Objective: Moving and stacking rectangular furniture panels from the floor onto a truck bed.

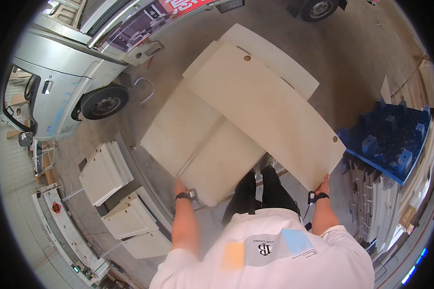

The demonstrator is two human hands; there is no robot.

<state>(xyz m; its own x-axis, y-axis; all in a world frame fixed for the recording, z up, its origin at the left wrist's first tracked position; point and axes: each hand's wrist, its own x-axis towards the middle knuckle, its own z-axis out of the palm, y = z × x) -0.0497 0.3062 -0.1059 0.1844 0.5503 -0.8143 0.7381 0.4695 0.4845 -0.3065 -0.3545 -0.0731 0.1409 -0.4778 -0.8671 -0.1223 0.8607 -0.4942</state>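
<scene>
Several pale, flat panels lie overlapped in front of me. On top, a long cream panel (270,103) slants from the upper left to the lower right, with a small round hole near each end. My right hand (324,184) is closed on its near right corner, the fingers partly hidden by the board. Below it, a wide pale panel (183,127) has a narrow strip running across it. My left hand (180,186) is closed at this lower panel's near left edge, its fingertips out of sight. Another pale panel (279,55) sticks out beyond the long one.
A silver truck (58,79) stands at the left, its front wheel (104,102) toward me. White panels (106,173) lie stacked on the floor at the lower left. To the right, a blue plastic pallet (388,135) rests above a stack of boards (371,197). A white cord (147,86) lies by the wheel.
</scene>
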